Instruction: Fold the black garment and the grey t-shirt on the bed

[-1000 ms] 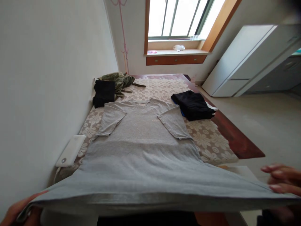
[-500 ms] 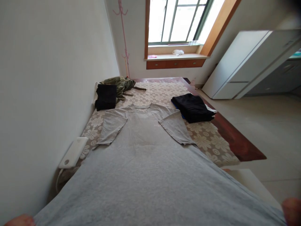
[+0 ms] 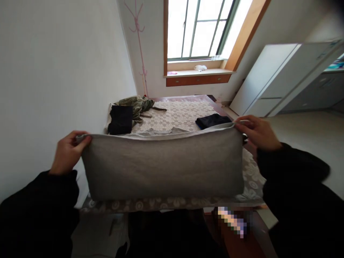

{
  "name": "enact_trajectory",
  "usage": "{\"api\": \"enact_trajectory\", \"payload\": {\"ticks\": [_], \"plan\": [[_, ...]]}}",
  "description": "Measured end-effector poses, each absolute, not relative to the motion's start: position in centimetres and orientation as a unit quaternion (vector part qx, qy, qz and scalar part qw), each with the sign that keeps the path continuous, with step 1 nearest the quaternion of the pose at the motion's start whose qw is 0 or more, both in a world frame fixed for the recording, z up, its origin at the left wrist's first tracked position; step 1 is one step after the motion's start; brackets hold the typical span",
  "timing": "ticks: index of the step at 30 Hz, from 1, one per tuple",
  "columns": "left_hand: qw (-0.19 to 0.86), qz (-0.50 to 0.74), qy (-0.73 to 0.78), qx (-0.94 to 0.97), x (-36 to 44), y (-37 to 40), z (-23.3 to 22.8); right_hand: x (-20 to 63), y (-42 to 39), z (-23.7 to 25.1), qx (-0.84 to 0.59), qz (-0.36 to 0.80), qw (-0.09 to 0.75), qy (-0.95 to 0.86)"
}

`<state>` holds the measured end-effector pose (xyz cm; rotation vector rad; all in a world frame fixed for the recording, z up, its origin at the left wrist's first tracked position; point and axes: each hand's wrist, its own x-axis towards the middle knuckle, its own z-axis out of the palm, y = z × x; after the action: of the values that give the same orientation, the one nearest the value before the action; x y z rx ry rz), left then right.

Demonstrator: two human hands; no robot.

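- Left hand (image 3: pixel 66 152) and right hand (image 3: pixel 258 132) pinch the grey shirt's (image 3: pixel 163 165) near corners, fingers closed on cloth; spread apart, stretching it flat
- Folded dark clothes (image 3: pixel 211 120) lie far right on the bed (image 3: pixel 182 111)

raised grey shirt (image 3: pixel 163 165) hides most of the table (image 3: pixel 185 107) and its own far half. folded dark clothes (image 3: pixel 211 120) partly cut by the shirt's top edge. fingertips of left hand (image 3: pixel 67 152) and right hand (image 3: pixel 258 133) tucked behind the hem corners. pixelated patch (image 3: pixel 233 220) low centre, unreadable. small items on the windowsill (image 3: pixel 199 72) too small to tell.
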<state>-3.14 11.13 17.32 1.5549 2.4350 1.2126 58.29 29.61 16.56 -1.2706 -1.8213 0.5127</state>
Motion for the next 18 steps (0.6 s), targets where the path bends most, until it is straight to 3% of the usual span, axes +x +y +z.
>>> {"api": "enact_trajectory", "payload": {"ticks": [5, 9, 18], "plan": [[0.066, 0.267, 0.793, 0.543, -5.5, 24.6, 14.5, 53.9, 41.4, 14.2, -0.558, 0.085, 0.209, -0.799], [0.070, 0.209, 0.816, 0.535, -6.1, 29.6, 10.4, 52.4, 45.5, 10.7, -0.587, -0.018, 0.073, -0.806], [0.050, 0.177, 0.828, 0.529, -7.1, 31.9, 6.6, 51.1, 46.8, 6.9, -0.570, -0.095, 0.040, -0.815]]}}
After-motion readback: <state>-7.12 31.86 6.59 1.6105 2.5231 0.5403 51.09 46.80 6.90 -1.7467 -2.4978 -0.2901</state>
